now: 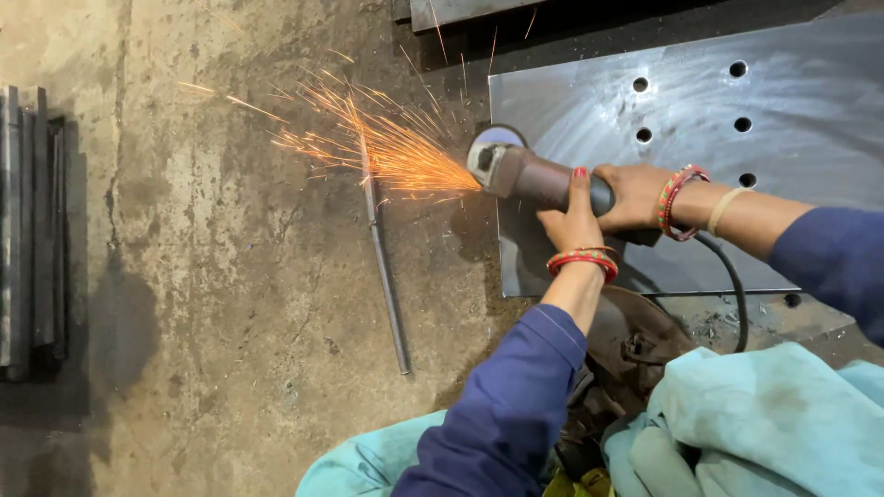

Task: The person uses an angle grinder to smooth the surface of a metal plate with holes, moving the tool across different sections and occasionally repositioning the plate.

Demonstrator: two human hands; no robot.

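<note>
Both my hands hold an angle grinder (516,173) over the left edge of a grey steel plate (700,101) drilled with several round holes. My left hand (573,221) wraps the grinder's body from below. My right hand (633,195) grips its rear end, where a black cable (732,285) leaves. The disc (493,143) touches the plate's edge, and orange sparks (387,147) fly left across the floor. Red and green bangles ring both wrists.
A thin steel rod (385,267) lies on the stained concrete floor left of the plate. Dark flat bars (32,230) are stacked at the far left. A rusty round metal part (635,345) sits by my knees, which are in pale green cloth (764,423).
</note>
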